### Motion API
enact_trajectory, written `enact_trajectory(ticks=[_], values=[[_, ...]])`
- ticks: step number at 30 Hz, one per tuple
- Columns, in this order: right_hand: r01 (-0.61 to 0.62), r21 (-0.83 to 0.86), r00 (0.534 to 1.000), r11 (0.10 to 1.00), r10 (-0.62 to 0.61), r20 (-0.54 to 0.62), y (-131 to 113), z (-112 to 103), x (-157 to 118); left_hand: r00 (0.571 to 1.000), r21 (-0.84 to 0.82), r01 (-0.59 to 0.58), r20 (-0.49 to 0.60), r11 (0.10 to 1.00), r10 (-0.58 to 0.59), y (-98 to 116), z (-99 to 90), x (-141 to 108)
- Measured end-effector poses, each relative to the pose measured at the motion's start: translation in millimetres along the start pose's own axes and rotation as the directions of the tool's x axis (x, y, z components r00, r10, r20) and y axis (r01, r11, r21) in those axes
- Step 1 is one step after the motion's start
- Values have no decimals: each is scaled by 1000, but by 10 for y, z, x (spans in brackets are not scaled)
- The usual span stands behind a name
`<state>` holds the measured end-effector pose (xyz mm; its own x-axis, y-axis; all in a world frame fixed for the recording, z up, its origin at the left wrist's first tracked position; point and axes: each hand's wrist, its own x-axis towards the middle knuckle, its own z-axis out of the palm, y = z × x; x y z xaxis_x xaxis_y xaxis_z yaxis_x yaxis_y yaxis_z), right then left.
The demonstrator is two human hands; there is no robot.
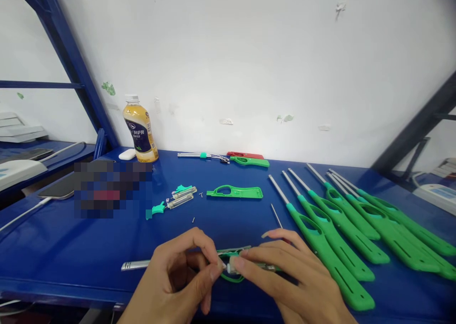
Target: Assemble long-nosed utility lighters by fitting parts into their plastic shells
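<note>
My left hand (185, 271) has thumb and forefinger pinched around a tiny pale piece, mostly hidden by the fingertips. Just to its right, my right hand (285, 271) grips a clear lighter fuel tank (232, 265) with a whitish end that faces the left fingertips. Below and behind the fingers lies a green lighter half-shell (233, 279), largely covered by the hands. A silver lighter tube (134, 265) sticks out to the left of my left hand. The shaft of a thin screwdriver (276, 216) shows beyond my right hand, its handle hidden.
Several green long-neck lighters (331, 248) lie at right. Farther back are a green half-shell (235, 192), clear tanks (181, 199) with teal triggers (156, 210), small screws (193, 220), a metal tube (190, 155) and a red shell (245, 155). A drink bottle (140, 129) stands at back left.
</note>
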<state>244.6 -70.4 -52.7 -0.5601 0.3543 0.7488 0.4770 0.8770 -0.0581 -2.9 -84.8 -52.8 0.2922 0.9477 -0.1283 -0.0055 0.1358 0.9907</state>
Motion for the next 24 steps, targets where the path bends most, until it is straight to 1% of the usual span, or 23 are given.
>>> enact_trajectory(ticks=[4, 7, 9, 11, 12, 15, 17, 20, 24], values=[[0, 3, 1000, 1000, -1, 22, 8, -12, -14, 998, -44, -46, -46, 998, 44, 82, 60, -23], [9, -10, 999, 1000, -8, 42, 15, 16, -38, 997, -107, -69, -30, 992, 66, 111, 82, -19], [6, -33, 1000, 999, -6, 9, 15, 48, -61, 998, -120, -57, -1, 991, 58, 99, 70, -6], [-23, -49, 1000, 999, 22, -13, 12, 73, -85, 999, -111, -41, 27, 993, 44, 77, 45, 8], [-36, -50, 999, 998, 35, -11, 9, 81, -95, 998, -105, -35, 42, 994, 39, 66, 33, 14], [1, -62, 1000, 998, 1, 29, 6, 89, -117, 997, -93, -25, 73, 995, 32, 52, 9, 24], [-1, -65, 1000, 998, 3, 22, 2, 101, -129, 997, -93, -8, 80, 996, 16, 60, 5, 27], [-41, -51, 999, 998, 42, 17, -11, 134, -146, 996, -101, 24, 91, 995, -15, 89, 7, 26], [-32, -38, 999, 999, 32, 12, -11, 156, -135, 992, -146, 51, 120, 988, -34, 132, 9, 17]])
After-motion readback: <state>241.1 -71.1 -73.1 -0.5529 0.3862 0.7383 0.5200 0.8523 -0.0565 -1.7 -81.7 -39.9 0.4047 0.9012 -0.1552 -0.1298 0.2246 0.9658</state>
